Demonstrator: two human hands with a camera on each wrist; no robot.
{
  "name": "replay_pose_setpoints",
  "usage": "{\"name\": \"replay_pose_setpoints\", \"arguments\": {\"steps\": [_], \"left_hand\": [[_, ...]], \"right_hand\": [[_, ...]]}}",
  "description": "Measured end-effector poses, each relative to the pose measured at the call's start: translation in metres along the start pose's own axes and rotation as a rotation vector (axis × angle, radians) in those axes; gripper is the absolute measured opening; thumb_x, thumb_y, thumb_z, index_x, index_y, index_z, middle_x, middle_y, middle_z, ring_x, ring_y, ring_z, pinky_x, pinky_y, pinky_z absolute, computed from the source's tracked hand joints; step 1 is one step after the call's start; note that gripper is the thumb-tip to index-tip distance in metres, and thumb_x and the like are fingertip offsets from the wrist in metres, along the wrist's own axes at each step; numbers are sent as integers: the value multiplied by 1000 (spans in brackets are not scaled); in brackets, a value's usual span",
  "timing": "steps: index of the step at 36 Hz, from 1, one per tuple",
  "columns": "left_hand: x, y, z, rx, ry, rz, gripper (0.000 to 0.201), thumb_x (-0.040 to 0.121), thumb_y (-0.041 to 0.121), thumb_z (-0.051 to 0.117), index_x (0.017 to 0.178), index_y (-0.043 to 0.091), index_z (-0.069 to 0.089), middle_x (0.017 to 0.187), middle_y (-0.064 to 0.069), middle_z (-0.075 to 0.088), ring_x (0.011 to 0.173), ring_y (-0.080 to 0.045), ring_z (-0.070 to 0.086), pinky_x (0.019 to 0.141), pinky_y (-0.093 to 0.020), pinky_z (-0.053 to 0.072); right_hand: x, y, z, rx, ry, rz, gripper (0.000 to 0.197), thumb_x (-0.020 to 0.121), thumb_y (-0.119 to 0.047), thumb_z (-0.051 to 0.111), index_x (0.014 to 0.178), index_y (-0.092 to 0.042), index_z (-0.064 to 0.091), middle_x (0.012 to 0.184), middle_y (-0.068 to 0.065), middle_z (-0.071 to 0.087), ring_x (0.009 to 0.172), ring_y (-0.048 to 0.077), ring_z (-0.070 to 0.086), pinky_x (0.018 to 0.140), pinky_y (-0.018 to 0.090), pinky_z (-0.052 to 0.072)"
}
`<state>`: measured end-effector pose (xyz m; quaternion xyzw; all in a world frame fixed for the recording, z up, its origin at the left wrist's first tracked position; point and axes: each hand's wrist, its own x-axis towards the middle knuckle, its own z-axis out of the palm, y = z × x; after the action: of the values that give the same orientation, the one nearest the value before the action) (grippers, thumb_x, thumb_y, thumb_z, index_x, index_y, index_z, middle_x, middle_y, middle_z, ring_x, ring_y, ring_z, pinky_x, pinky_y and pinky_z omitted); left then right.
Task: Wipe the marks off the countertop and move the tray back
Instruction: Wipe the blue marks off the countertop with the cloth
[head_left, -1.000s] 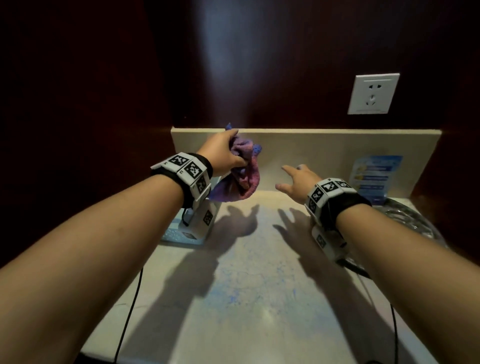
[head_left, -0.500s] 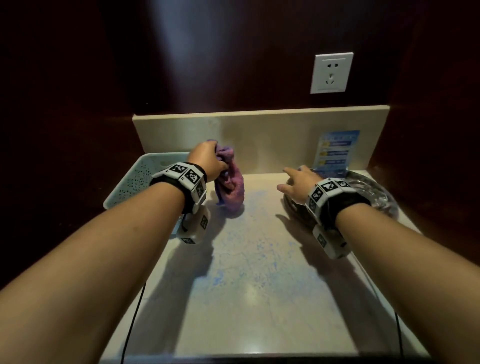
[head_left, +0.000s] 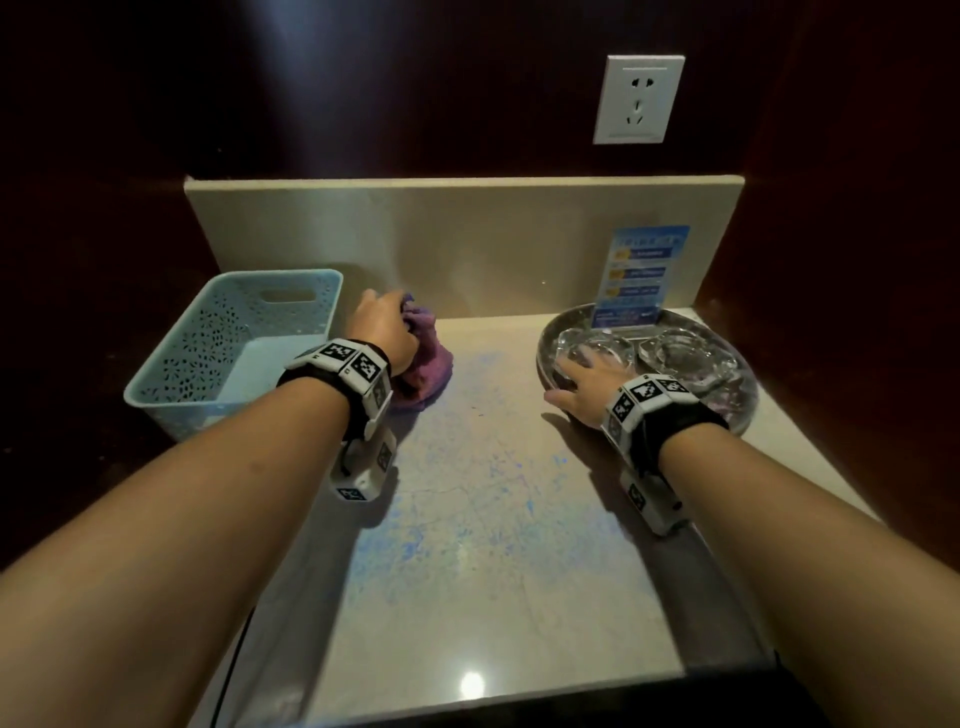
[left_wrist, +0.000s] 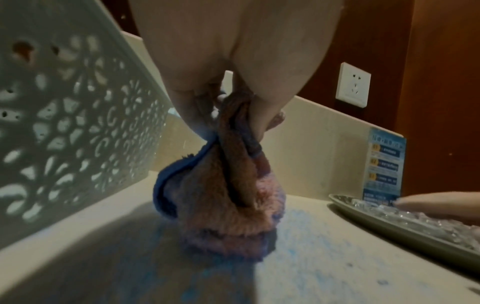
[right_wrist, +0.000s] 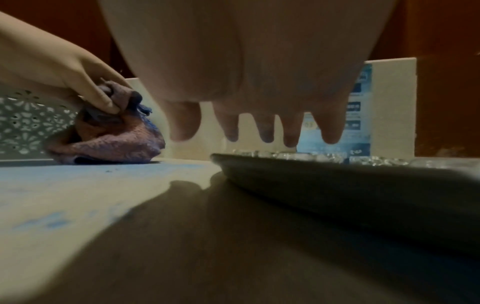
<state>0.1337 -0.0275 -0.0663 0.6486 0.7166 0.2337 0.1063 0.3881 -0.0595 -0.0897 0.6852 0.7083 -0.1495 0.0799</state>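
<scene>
Left hand (head_left: 383, 332) bunches cloth (head_left: 423, 371) on countertop (head_left: 493, 519); right hand (head_left: 584, 387) flat, fingers relaxed, over tray (head_left: 748, 410) — press flatter, long overlapping strokes through blue marks (head_left: 415, 540)

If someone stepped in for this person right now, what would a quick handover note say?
Left hand grips the bunched purple cloth, whose bottom sits on the countertop beside the blue basket.
Right hand is open, fingers straight over the near-left rim of the tray; the glassware on it and a blue card stand at the back right.
Done: cloth brought to the surface.
Left: blue marks cover the middle of the countertop; wipe them off, then move the tray back.
</scene>
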Motion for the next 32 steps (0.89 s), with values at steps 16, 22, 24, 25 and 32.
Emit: {"name": "replay_pose_setpoints", "arguments": {"steps": [16, 22, 24, 25, 32], "left_hand": [[0, -11, 10, 107, -68, -33, 44, 81, 15, 60, 123, 8, 51, 126, -23, 48, 113, -41, 53, 98, -41, 44], [-1, -17, 11, 123, -79, -41, 48, 80, 17, 67, 124, 4, 54, 131, -20, 50, 114, -36, 54, 95, -38, 45], [-3, -17, 11, 122, -84, -45, 44, 80, 17, 67, 121, 4, 56, 130, -19, 51, 111, -35, 56, 92, -36, 46], [-3, -16, 11, 125, -91, -47, 44, 81, 17, 66, 121, 3, 56, 129, -19, 51, 111, -35, 56, 92, -37, 46], [-4, -15, 7, 165, -148, -47, 25, 84, 15, 60, 105, 3, 65, 110, -19, 66, 100, -37, 62, 80, -37, 49]], "right_hand": [[-1, -37, 1, -67, -15, -261, 54, 100, -40, 36, 149, -22, 25, 160, 6, 15, 145, 29, 20, 117, 39, 23], [-5, -36, 7, -195, -50, -236, 53, 97, -45, 38, 146, -26, 30, 159, 2, 16, 146, 28, 12, 115, 50, 17], [-4, -38, 9, -191, -72, -234, 54, 97, -46, 38, 147, -27, 29, 159, 1, 15, 147, 28, 8, 115, 53, 14], [-5, -38, 9, -178, -77, -239, 54, 97, -46, 38, 147, -27, 28, 160, 0, 13, 148, 28, 5, 115, 55, 11], [-13, -43, 7, -89, 6, -299, 47, 100, -36, 36, 145, -20, 37, 160, 0, 19, 146, 24, 21, 118, 41, 20]]}}
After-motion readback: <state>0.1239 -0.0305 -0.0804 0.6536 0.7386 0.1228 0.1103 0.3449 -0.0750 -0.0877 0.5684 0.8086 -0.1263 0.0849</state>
